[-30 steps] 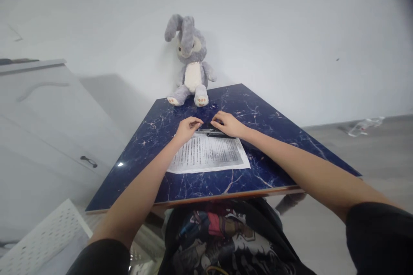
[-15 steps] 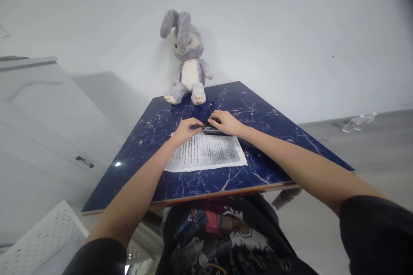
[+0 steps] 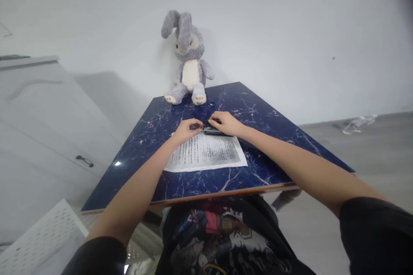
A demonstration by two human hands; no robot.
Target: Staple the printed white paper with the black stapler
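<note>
A black stapler (image 3: pixel 222 133) with a silver metal rail lies at the far edge of the printed sheet of paper (image 3: pixel 206 156). My left hand (image 3: pixel 189 129) pinches its left end, thumb and fingers closed at the metal part. From the right, my right hand (image 3: pixel 226 122) is closed over the stapler's black upper part, its fingertips near the middle. My fingers hide much of the stapler, so its exact state cannot be made out. The paper lies flat in front of both hands.
A grey plush rabbit (image 3: pixel 190 64) sits at the back of the blue marbled table (image 3: pixel 254 115), against the white wall. On the left stands a white cabinet (image 3: pixel 48 124), with a perforated white panel (image 3: pixel 48 240) below. A clear plastic item (image 3: pixel 358 124) lies on the floor at right.
Both hands stay nearly in place on the stapler. The whole view has shifted very slightly; the paper and rabbit keep their places.
</note>
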